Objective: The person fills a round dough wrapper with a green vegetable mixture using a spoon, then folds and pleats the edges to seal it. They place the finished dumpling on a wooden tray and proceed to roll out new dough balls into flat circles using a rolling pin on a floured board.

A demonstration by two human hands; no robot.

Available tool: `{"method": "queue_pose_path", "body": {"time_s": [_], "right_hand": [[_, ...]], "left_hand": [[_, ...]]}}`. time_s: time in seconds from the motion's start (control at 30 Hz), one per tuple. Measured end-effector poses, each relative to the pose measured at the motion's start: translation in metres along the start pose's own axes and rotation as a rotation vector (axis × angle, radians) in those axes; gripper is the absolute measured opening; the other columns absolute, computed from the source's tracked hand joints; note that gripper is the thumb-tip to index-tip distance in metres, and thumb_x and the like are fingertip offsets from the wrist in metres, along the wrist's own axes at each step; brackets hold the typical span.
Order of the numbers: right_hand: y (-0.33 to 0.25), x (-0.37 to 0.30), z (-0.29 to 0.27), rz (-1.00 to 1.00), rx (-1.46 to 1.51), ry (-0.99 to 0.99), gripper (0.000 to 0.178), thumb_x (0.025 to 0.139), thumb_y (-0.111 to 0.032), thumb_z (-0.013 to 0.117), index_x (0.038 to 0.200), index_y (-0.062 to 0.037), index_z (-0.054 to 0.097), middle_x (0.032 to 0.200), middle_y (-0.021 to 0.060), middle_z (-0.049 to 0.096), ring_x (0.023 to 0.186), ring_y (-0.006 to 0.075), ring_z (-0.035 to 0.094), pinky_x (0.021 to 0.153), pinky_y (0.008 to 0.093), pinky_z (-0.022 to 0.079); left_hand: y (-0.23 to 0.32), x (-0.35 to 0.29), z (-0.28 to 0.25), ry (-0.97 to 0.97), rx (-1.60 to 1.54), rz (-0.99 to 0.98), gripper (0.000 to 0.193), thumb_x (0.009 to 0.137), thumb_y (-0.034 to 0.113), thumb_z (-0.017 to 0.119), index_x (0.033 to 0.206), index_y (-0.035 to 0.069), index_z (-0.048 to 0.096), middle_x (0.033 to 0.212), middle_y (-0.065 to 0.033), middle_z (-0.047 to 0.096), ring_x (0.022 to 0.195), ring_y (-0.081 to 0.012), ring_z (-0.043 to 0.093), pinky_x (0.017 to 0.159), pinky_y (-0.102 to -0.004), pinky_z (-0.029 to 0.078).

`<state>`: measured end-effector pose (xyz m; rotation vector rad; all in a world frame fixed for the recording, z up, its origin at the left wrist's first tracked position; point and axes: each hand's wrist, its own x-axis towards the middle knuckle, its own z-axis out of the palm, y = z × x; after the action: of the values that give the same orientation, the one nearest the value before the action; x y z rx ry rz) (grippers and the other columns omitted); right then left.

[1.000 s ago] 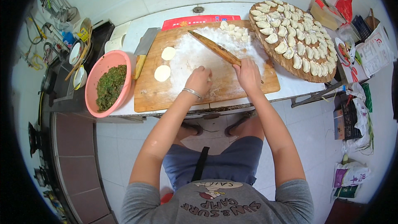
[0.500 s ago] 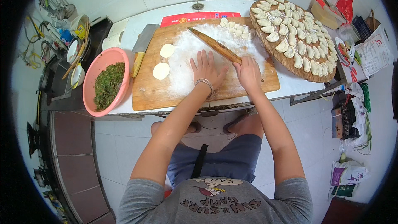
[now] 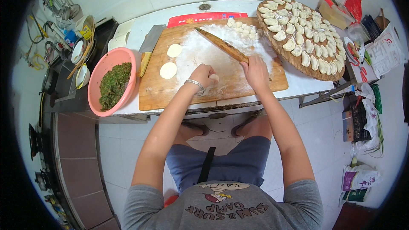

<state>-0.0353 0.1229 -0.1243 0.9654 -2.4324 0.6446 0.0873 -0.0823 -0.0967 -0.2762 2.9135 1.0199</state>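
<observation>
With bent fingers, my left hand (image 3: 202, 76) pinches a small flattened dough disc (image 3: 214, 77) just over the floured cutting board (image 3: 149, 93). My right hand (image 3: 256, 73) grips the near end of a wooden rolling pin (image 3: 223, 45), which slants away to the far left across the flour. Two round dough wrappers, a smaller one (image 3: 174, 50) and a larger one (image 3: 168, 70), lie on the board's left side. Several little dough pieces (image 3: 243, 29) are gathered at its far right edge.
A pink bowl of chopped green filling (image 3: 114, 83) stands left of the board, and a cleaver (image 3: 150, 44) rests on the board's left edge. At the right, a round wooden board (image 3: 272, 38) carries many dumplings. A black sink counter (image 3: 64, 96) lies far left.
My left hand has gone from lying flat with spread fingers on the flour to pinching a dough disc, slightly nearer me. My right hand keeps its hold on the rolling pin.
</observation>
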Motion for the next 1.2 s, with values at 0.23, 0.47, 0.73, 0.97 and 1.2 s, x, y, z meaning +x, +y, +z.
{"method": "queue_pose_path", "body": {"time_s": [0.23, 0.47, 0.73, 0.97, 1.2], "right_hand": [[0.003, -0.001, 0.003, 0.01, -0.016, -0.001, 0.029, 0.085, -0.03, 0.067, 0.09, -0.0036, 0.055, 0.087, 0.0152, 0.059, 0.085, 0.0336, 0.057, 0.076, 0.0436, 0.047], [0.001, -0.001, 0.001, 0.009, 0.003, -0.004, 0.028, 0.085, -0.029, 0.067, 0.088, -0.0037, 0.055, 0.086, 0.0151, 0.058, 0.085, 0.0335, 0.057, 0.075, 0.0441, 0.047], [0.003, -0.001, -0.002, 0.038, -0.027, -0.053, 0.029, 0.086, -0.03, 0.066, 0.092, -0.003, 0.056, 0.088, 0.0153, 0.059, 0.086, 0.0338, 0.057, 0.076, 0.0441, 0.046], [-0.004, 0.003, -0.004, 0.014, 0.019, -0.073, 0.029, 0.086, -0.03, 0.066, 0.094, -0.0035, 0.057, 0.089, 0.0147, 0.059, 0.087, 0.0339, 0.057, 0.076, 0.0438, 0.045], [0.003, 0.002, -0.033, -0.351, 0.121, -0.165, 0.03, 0.083, -0.029, 0.068, 0.097, -0.0046, 0.058, 0.091, 0.0115, 0.058, 0.09, 0.032, 0.056, 0.08, 0.0415, 0.044]], "left_hand": [[0.023, -0.005, -0.003, 0.203, 0.218, 0.164, 0.03, 0.075, 0.026, 0.076, 0.087, 0.005, 0.058, 0.093, -0.0166, 0.058, 0.091, -0.0334, 0.058, 0.081, -0.0393, 0.048], [0.012, 0.011, 0.014, 0.503, 0.2, 0.189, 0.036, 0.088, 0.031, 0.064, 0.106, 0.001, 0.058, 0.118, -0.0218, 0.054, 0.111, -0.0385, 0.05, 0.095, -0.0447, 0.041], [0.037, 0.037, 0.058, 0.387, 0.464, -0.152, 0.082, 0.091, 0.054, 0.048, 0.146, -0.003, 0.026, 0.153, -0.0255, 0.022, 0.143, -0.0397, 0.016, 0.116, -0.0528, 0.009], [-0.014, 0.047, 0.038, 0.481, 0.046, -0.071, 0.079, 0.09, 0.047, 0.052, 0.145, -0.005, 0.03, 0.154, -0.0256, 0.019, 0.144, -0.0402, 0.014, 0.117, -0.0521, 0.007], [-0.029, -0.053, -0.026, 0.749, 0.205, 0.162, 0.068, 0.091, 0.035, 0.052, 0.144, -0.002, 0.033, 0.155, -0.023, 0.019, 0.142, -0.0444, 0.015, 0.116, -0.0535, 0.011]]}}
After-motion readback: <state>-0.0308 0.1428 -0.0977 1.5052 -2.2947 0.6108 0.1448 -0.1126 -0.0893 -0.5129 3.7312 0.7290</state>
